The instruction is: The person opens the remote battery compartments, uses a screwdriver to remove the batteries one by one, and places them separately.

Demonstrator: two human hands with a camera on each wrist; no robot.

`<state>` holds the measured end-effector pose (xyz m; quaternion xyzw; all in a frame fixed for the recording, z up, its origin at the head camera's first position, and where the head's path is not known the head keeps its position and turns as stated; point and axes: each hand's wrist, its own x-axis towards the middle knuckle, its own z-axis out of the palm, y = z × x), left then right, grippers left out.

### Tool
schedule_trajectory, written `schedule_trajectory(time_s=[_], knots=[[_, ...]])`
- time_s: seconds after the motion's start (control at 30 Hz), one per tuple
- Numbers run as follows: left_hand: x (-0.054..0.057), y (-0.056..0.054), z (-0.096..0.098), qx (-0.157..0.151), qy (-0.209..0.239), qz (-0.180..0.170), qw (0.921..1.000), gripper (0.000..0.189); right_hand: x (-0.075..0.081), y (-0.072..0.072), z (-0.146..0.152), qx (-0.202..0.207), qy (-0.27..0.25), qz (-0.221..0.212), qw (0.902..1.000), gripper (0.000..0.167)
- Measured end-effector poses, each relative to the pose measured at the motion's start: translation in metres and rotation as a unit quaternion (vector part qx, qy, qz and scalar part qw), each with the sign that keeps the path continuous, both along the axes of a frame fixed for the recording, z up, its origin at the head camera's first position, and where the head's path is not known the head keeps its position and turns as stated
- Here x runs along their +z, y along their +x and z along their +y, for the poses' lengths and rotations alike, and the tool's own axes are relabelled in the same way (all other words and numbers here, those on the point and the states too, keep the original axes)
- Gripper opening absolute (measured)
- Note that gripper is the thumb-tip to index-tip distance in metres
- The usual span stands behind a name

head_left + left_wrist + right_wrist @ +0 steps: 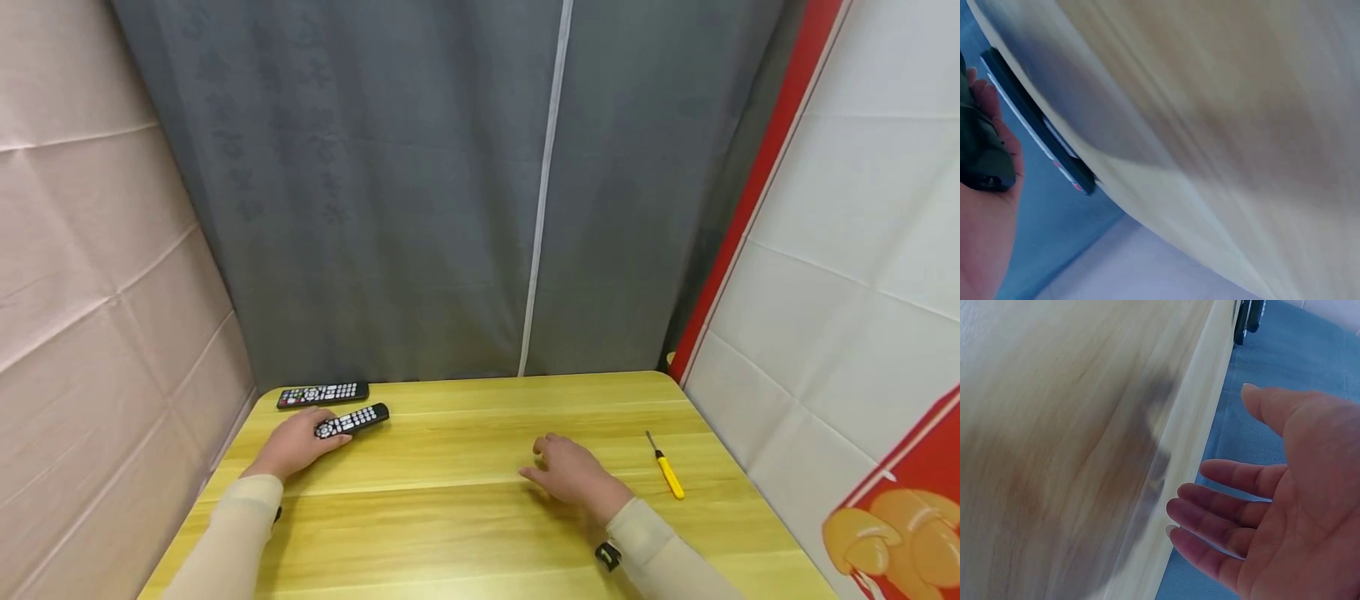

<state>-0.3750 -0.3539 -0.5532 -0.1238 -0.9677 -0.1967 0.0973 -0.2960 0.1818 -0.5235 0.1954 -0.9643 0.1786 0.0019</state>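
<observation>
In the head view my left hand (295, 443) grips a black remote control (352, 421) by its near end, thumb on one side and fingers on the other. The left wrist view shows the underside of that remote (982, 147) against my palm. Just behind it, a second black remote control (322, 395) lies near the table's back left corner. My right hand (573, 473) hovers over the right half of the table with nothing in it. Its fingers (1222, 528) are loosely bent and the thumb stands apart.
A screwdriver (670, 477) with a yellow handle lies on the wooden table (450, 517) to the right of my right hand. A grey curtain (390, 208) hangs along the back edge. Cloth walls (810, 333) close in both sides.
</observation>
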Motion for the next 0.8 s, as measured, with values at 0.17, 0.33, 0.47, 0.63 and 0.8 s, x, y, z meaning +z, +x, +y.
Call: schedule_trajectory(time_s=[0.17, 0.33, 0.47, 0.63, 0.8], knots=[[0.009, 0.002, 0.023, -0.015, 0.001, 0.007, 0.9999, 0.063, -0.001, -0.003, 0.002, -0.001, -0.012, -0.003, 0.9999, 0.051], [0.016, 0.003, 0.044, -0.039, -0.008, 0.013, 0.9991, 0.056, -0.003, -0.008, 0.003, -0.006, -0.012, -0.004, 0.9999, 0.052], [0.019, 0.003, 0.057, -0.058, -0.019, 0.022, 0.9979, 0.052, -0.004, -0.009, 0.003, -0.002, -0.016, 0.000, 0.9999, 0.050], [0.024, 0.005, 0.075, -0.074, -0.027, 0.026, 0.9966, 0.050, -0.003, -0.009, 0.004, 0.003, -0.016, 0.006, 0.9999, 0.048], [0.034, 0.009, 0.091, -0.085, -0.042, 0.030, 0.9951, 0.052, -0.002, -0.010, 0.004, 0.003, -0.016, 0.012, 0.9998, 0.046]])
